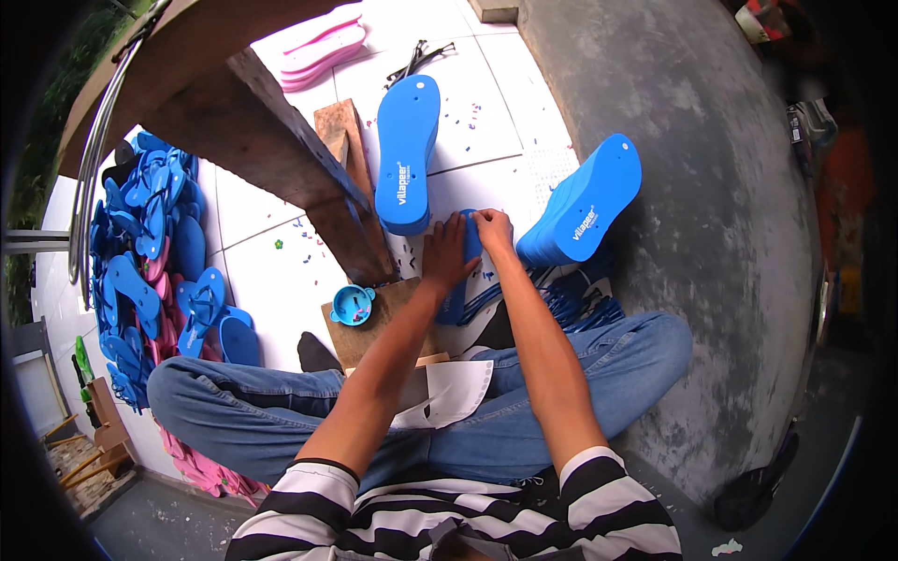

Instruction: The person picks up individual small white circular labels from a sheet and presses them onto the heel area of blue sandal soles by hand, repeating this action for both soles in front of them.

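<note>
Fingers [456, 229] of the left hand [447, 254] lie curled over a blue sandal sole [470, 245], pressing it down; fingers of the right hand [493, 229] pinch its upper edge. Sole position: on the tiled floor [271, 280] in front of the crossed legs. Far left: a heap of finished blue sandals [140, 252]. Centre left: a small blue cup [353, 305] on a wooden block [374, 327]. Behind and right: two stacks of blue soles [408, 150].

You have two stacks of blue soles [408, 154] beyond the small blue cup [353, 305], one pink stack [323, 45] farther off, and two hands [447, 252] right of it.
</note>
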Demonstrator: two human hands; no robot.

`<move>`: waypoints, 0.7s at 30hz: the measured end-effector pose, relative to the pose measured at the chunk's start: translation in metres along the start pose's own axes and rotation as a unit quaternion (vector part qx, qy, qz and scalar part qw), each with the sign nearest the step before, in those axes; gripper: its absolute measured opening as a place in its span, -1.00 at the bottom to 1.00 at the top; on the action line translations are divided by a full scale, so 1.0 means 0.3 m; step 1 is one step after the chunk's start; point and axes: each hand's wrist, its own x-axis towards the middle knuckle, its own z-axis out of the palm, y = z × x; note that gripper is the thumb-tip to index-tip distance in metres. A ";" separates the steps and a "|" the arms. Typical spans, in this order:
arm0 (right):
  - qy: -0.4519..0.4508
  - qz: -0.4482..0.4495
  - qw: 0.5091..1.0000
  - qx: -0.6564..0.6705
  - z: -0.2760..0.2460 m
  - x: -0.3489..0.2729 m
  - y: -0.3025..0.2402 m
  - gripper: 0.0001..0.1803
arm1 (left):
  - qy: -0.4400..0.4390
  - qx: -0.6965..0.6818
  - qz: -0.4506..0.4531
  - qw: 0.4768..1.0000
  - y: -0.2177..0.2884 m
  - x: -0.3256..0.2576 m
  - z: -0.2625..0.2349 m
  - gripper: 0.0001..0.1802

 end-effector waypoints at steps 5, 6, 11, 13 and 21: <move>0.041 0.075 0.993 0.083 0.056 -0.045 0.011 -0.68 | 0.015 -0.004 -0.002 1.000 -0.004 -0.011 0.014 0.09; 0.054 0.092 0.989 0.102 0.061 -0.045 0.028 -0.68 | 0.014 -0.007 0.000 1.000 0.004 -0.007 0.008 0.08; 0.063 0.121 0.973 0.187 0.077 -0.064 0.032 -0.67 | 0.010 -0.013 -0.003 1.000 -0.002 -0.012 0.000 0.06; 0.071 0.126 0.972 0.184 0.066 -0.059 0.041 -0.67 | 0.012 -0.015 0.001 1.000 0.008 -0.004 -0.001 0.05; 0.054 0.106 0.991 0.064 0.039 -0.055 -0.002 -0.70 | 0.054 0.001 0.028 0.998 -0.007 -0.004 0.042 0.04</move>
